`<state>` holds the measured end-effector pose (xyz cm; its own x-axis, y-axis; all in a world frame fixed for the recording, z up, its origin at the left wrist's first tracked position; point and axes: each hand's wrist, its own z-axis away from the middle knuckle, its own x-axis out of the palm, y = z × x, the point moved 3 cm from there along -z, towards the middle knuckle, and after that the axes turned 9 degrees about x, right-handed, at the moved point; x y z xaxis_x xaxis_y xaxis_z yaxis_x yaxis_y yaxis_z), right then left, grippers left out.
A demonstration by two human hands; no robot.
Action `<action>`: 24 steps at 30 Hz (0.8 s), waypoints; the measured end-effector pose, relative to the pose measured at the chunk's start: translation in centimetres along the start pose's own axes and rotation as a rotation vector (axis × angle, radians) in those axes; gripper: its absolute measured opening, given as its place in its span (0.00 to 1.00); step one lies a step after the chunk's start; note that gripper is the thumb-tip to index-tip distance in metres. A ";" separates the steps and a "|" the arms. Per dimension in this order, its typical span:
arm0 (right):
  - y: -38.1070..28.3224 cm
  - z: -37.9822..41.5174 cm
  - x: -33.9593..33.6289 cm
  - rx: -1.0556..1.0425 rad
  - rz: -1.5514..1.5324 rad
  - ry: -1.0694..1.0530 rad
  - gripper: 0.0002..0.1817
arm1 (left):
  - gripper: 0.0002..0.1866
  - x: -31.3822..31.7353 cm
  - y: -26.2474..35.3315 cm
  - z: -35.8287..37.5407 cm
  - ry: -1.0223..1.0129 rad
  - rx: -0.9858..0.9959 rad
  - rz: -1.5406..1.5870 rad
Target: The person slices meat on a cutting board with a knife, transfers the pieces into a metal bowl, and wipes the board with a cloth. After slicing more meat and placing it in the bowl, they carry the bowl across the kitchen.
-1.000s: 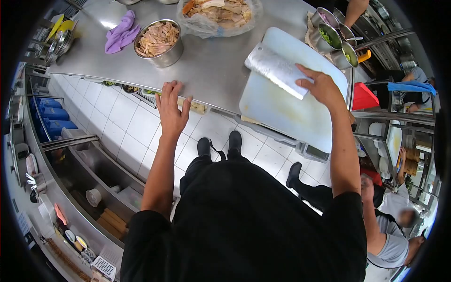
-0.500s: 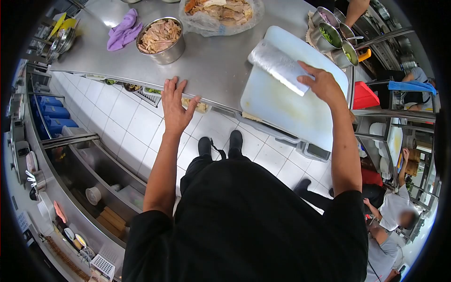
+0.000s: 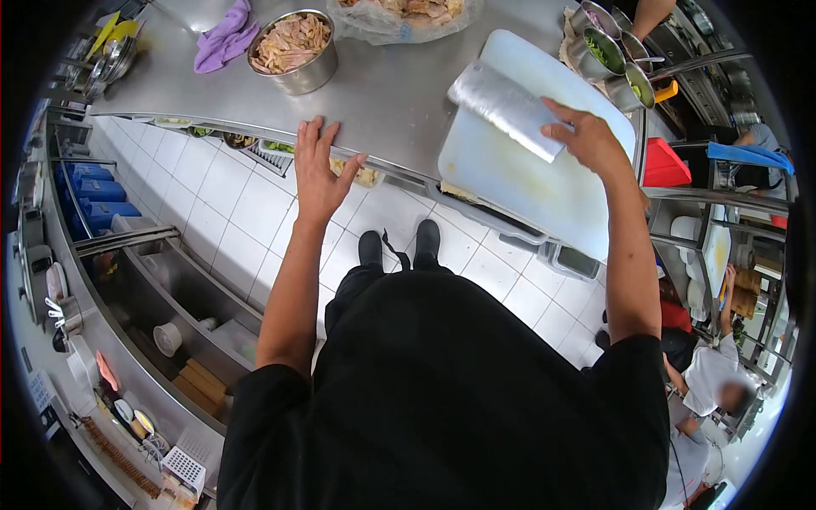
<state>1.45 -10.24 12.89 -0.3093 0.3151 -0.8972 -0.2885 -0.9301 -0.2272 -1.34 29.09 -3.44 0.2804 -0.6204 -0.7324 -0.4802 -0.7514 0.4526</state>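
Note:
My right hand (image 3: 591,140) grips a broad-bladed cleaver (image 3: 503,106), its handle hidden in my fingers. The blade lies flat, on or just over the white cutting board (image 3: 489,183). My left hand (image 3: 323,174) is open, fingers apart, with its fingertips at the front edge of the steel table (image 3: 387,98). Just beyond it stands a round metal pot (image 3: 317,79) heaped with sliced meat (image 3: 291,42), perhaps chicken. Farther back, a clear plastic bag (image 3: 365,27) holds larger pieces of meat.
A purple cloth (image 3: 223,41) lies left of the pot. Metal containers (image 3: 631,92), some with chopped greens, stand beyond the board, near another person's arm (image 3: 653,15). A red bin (image 3: 663,163) is at the right. Open steel compartments (image 3: 195,289) run along the left, and co-workers are at the lower right.
The view has shifted a little, so the table's contents sit higher in it. Both hands keep nearly the same pose. At the right, another person's leg has drawn back from near my feet.

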 end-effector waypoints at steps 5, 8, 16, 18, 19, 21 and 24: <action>0.2 0.1 -0.8 0.040 0.016 -0.003 0.30 | 0.35 0.2 -0.3 0.1 0.012 0.003 0.008; 1.0 0.3 0.6 -0.062 0.023 0.017 0.30 | 0.36 0.3 -0.4 -0.1 0.010 -0.003 0.016; 1.1 0.6 1.3 -0.155 0.055 0.048 0.30 | 0.36 0.2 -0.2 0.0 0.002 -0.012 0.023; 0.9 0.9 1.0 -0.120 0.048 0.057 0.29 | 0.35 0.3 -0.5 0.0 0.020 0.008 0.026; 0.0 1.2 0.3 -0.042 0.028 0.036 0.29 | 0.35 0.4 -0.5 0.1 0.029 0.021 0.029; -0.3 1.1 0.0 0.084 -0.029 -0.033 0.29 | 0.35 0.4 -0.5 0.2 0.017 0.019 0.034; 0.2 1.8 1.3 -0.230 0.059 0.052 0.29 | 0.35 0.4 -0.6 -0.1 0.020 0.008 0.029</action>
<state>-0.62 -9.68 12.31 -0.2710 0.2539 -0.9285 -0.0555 -0.9671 -0.2483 -0.89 29.24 -3.93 0.2828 -0.6465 -0.7086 -0.4952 -0.7311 0.4693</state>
